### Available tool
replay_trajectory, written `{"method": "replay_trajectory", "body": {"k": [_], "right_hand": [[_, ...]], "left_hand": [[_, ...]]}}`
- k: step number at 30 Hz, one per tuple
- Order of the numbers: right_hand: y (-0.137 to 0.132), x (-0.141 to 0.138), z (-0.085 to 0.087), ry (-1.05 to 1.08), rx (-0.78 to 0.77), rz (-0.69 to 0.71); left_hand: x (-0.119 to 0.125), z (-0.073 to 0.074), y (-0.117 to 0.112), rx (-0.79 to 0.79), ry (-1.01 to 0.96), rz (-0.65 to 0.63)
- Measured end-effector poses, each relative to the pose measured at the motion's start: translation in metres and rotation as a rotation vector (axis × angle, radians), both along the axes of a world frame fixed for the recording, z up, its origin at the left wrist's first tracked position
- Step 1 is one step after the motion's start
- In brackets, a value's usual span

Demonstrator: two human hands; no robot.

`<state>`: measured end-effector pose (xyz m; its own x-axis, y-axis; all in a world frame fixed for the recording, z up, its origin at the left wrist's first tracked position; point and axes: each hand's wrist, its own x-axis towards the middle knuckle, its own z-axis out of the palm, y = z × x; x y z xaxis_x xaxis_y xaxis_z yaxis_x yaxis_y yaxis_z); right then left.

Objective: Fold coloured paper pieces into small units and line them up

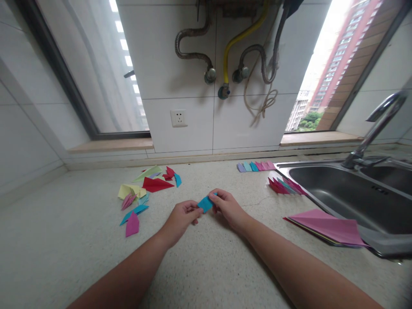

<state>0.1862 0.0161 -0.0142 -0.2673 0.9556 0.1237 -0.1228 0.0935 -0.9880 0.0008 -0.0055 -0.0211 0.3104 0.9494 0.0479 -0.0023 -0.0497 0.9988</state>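
A small folded piece of blue paper (205,204) is held just above the countertop, between my two hands. My left hand (184,218) pinches its left end between thumb and fingers. At its upper right end, my right hand (228,206) grips it the same way. To the left lies a loose group of folded papers, among them a red paper plane (157,184), a yellow folded paper (131,192), a blue folded piece (134,213) and a magenta one (132,224).
A stack of paper planes (328,227), pink on top, lies at the right beside the steel sink (328,184). More folded papers (286,186) stand near the sink's corner. Small coloured pieces (255,166) line up near the wall. A faucet (376,124) rises behind the sink.
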Motion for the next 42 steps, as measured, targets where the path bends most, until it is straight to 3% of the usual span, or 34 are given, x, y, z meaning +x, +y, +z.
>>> {"method": "replay_trajectory", "body": {"k": [7, 15, 22, 35, 42], "right_hand": [[-0.0065, -0.0014, 0.0001, -0.174, 0.076, 0.075], [-0.0053, -0.0026, -0.0034, -0.147, 0.020, 0.037], [-0.0055, -0.0018, -0.0020, -0.214, 0.079, -0.005], [-0.0086, -0.0032, 0.0022, -0.173, 0.084, 0.074], [-0.0035, -0.0020, 0.0004, -0.241, 0.095, -0.061]], "left_hand": [[-0.0016, -0.0031, -0.0008, 0.052, 0.011, -0.013], [0.0003, -0.0027, -0.0019, 0.069, 0.060, -0.025], [-0.0007, -0.0063, -0.0009, 0.058, 0.013, -0.035], [-0.0048, -0.0059, -0.0022, 0.078, 0.009, -0.051], [-0.0005, -0.0057, -0.0019, 0.028, 0.026, -0.039]]}}
